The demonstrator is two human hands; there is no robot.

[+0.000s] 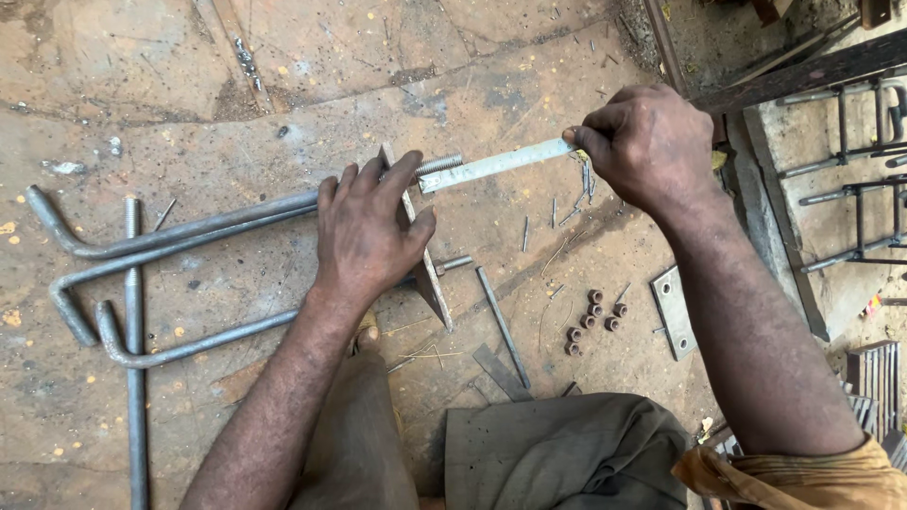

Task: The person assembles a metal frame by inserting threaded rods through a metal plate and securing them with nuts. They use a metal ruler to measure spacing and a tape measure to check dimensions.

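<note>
While the left hand (pixel 368 236) clamps the steel plate (pixel 423 255) upright on the floor (pixel 283 57), the right hand (pixel 647 142), pinching the ruler (pixel 491 166), should keep it flat along the bolt's thread (pixel 439 164).

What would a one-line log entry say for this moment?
left hand: steadies plate on bolts | right hand: holds steel ruler along threaded end | nuts: on floor

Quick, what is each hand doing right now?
Left hand: closed over the upright metal plate, steadying it.
Right hand: pinching the end of a steel ruler.
</note>
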